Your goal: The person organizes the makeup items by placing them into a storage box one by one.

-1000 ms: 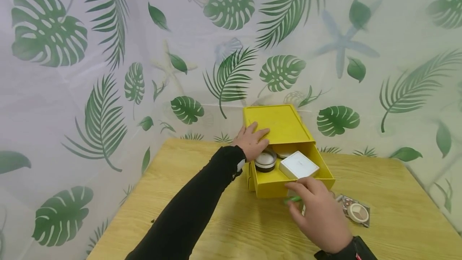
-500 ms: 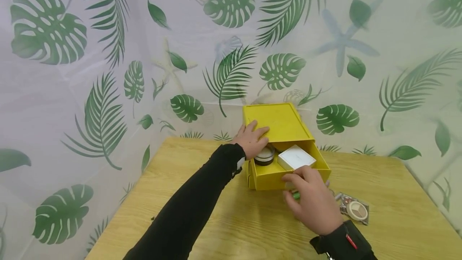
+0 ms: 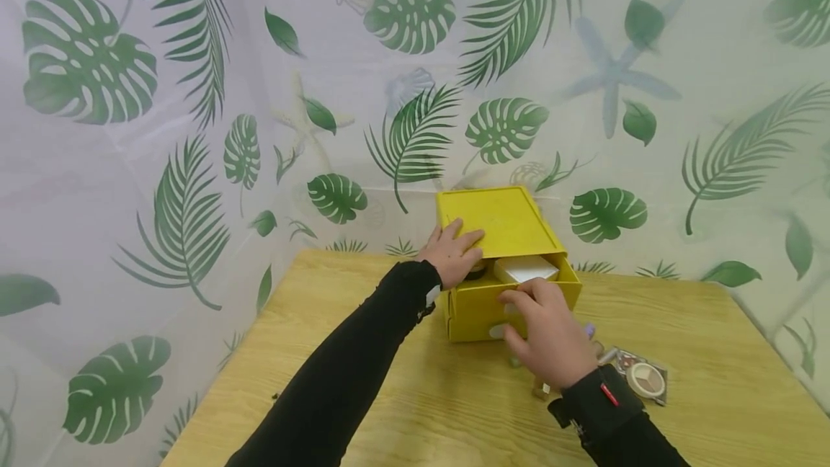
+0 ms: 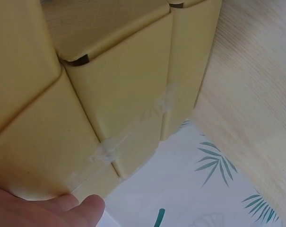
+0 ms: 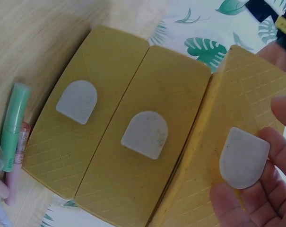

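A yellow drawer box (image 3: 496, 218) stands at the back of the table, its top drawer (image 3: 480, 308) partly out. Inside that drawer are a white box (image 3: 527, 269) and a dark round jar (image 3: 476, 270), mostly hidden. With fingers spread, my left hand (image 3: 450, 254) rests on the box's top left edge. In the left wrist view, part of the left hand (image 4: 53, 210) shows against the yellow side. My right hand (image 3: 547, 334) is at the drawer front, fingers curled about its white pull tab (image 5: 244, 158). Two lower drawers with white tabs (image 5: 145, 135) are closed.
Right of the drawer box, a round compact (image 3: 646, 380) lies on the wooden table (image 3: 363, 380) among small cosmetics. A green tube (image 5: 15, 127) and pink tubes lie close to the box. Behind stands a leaf-patterned white sheet (image 3: 415, 143).
The top drawer has slid inward, covering more of the white box and jar. My right hand has moved forward with it and slightly left. My left hand has stayed in place.
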`<state>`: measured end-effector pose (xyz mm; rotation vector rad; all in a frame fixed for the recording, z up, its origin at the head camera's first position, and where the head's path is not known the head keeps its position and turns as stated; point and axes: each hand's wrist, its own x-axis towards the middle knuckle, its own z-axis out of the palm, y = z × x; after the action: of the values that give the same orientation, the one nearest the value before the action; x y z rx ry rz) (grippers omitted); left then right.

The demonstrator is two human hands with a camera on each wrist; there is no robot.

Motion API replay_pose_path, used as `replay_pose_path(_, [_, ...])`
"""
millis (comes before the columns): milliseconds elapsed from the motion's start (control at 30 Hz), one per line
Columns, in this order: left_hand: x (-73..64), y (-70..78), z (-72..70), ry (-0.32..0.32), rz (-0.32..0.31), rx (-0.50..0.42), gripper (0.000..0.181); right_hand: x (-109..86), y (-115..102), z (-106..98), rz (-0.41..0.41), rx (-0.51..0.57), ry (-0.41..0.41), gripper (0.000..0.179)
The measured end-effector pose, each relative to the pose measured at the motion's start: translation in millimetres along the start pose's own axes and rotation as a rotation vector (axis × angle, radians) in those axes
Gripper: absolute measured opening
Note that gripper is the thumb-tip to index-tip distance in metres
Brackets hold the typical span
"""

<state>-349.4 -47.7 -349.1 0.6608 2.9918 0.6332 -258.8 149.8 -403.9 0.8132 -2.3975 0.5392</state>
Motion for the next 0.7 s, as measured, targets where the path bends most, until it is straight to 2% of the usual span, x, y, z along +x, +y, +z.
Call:
replay_pose_path(333, [1.9, -1.1, 1.6, -0.001, -0.005, 0.039, 0.047, 17.2, 9.8, 9.0, 0.028, 0.017, -0.012, 0.034])
replay_pose_path(700, [0.5, -1.5, 0.7, 0.005, -0.033, 0.007, 0.048, 30.0, 16.5, 14.8, 0.072, 0.045, -0.056, 0.034])
